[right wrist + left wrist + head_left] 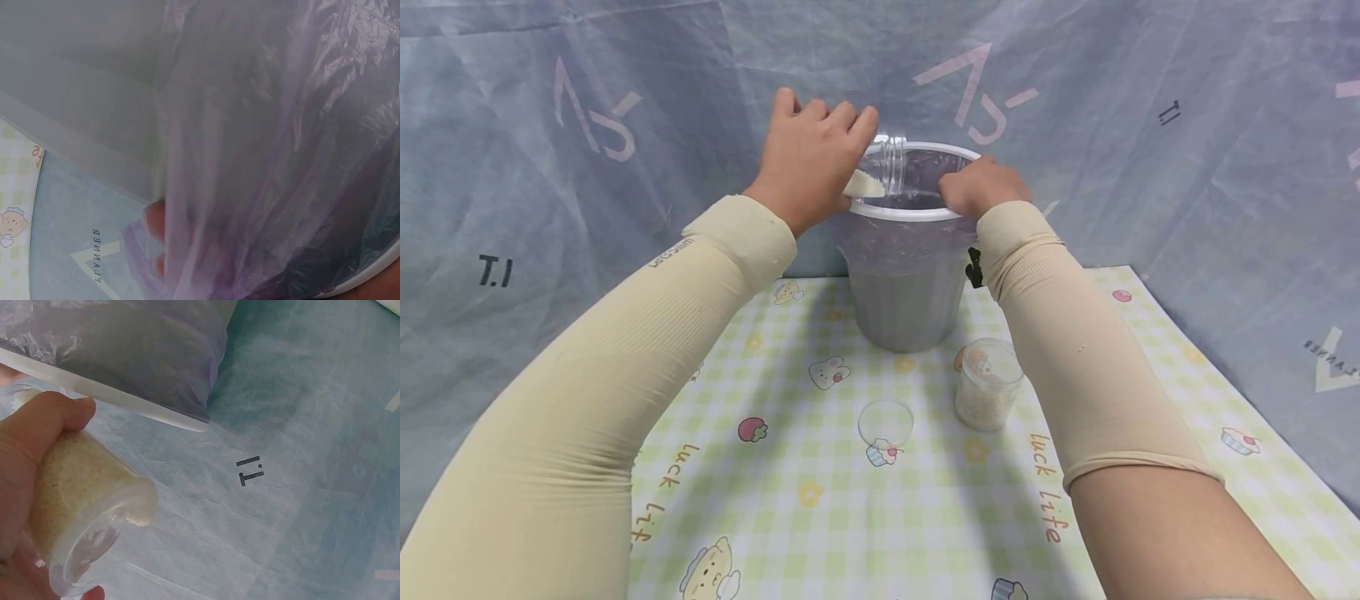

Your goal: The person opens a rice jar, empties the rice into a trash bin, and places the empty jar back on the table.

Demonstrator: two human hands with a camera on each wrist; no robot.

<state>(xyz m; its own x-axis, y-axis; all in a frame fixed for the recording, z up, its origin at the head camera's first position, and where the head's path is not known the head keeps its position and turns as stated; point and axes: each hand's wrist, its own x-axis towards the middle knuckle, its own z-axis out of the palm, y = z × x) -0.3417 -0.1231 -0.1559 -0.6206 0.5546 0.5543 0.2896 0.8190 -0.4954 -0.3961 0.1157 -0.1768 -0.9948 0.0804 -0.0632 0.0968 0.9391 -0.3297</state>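
A grey trash bin [902, 308] with a white rim stands at the back of the table, lined with a thin purple plastic bag [219, 187]. My left hand [820, 158] grips a clear plastic jar [94, 487] tipped on its side, its mouth over the bin's opening. Off-white, rice-like grains [81, 469] fill part of this jar and slope toward the mouth. On the other side, my right hand [988, 187] grips the bin's rim. Some of its fingertips [156, 219] show behind the bag's loose edge in the right wrist view.
A second clear jar [988, 396] holding pale contents stands in front of the bin, close below the right forearm. Left of it, a clear round lid [886, 425] lies flat on the checked tablecloth [820, 533]. A grey-blue cloth [662, 83] hangs behind the bin.
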